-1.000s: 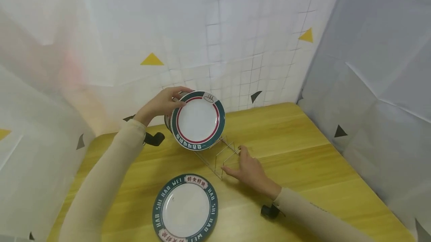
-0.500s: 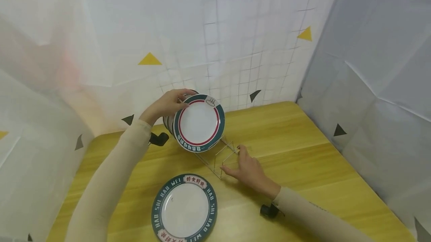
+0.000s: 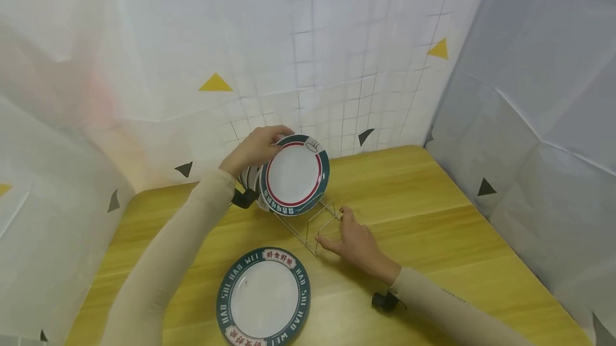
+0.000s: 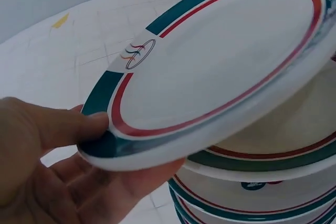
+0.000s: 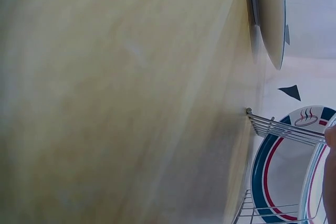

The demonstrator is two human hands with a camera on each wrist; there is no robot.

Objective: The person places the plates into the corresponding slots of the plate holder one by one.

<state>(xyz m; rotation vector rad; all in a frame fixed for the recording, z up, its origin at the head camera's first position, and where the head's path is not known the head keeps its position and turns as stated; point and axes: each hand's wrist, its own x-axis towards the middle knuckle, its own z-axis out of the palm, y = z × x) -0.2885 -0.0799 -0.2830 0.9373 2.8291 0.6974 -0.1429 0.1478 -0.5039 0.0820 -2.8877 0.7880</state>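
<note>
My left hand (image 3: 257, 148) pinches the upper left rim of a white plate (image 3: 293, 175) with a teal border and red ring. In the left wrist view, the thumb lies on the plate's face (image 4: 210, 72) and the fingers curl underneath. Several similar dishes (image 4: 268, 198) stand behind it, partly hidden. The held plate tilts above a wire dish rack (image 3: 306, 243), covering its rear part. My right hand (image 3: 358, 244) holds the near end of that rack between thumb and forefinger; little of this hand shows in the right wrist view, beside the rack's wires (image 5: 286, 129).
A larger plate (image 3: 264, 298) with a lettered teal rim lies on the wooden table (image 3: 433, 239), in front of the rack. White sheeting (image 3: 385, 25) with faint grid lines and coloured triangles rises behind the table and at both sides.
My left hand has moved to the right with the plate, exposing more of the dishes behind it on the left. My right hand, the rack and the larger plate stay in place.
</note>
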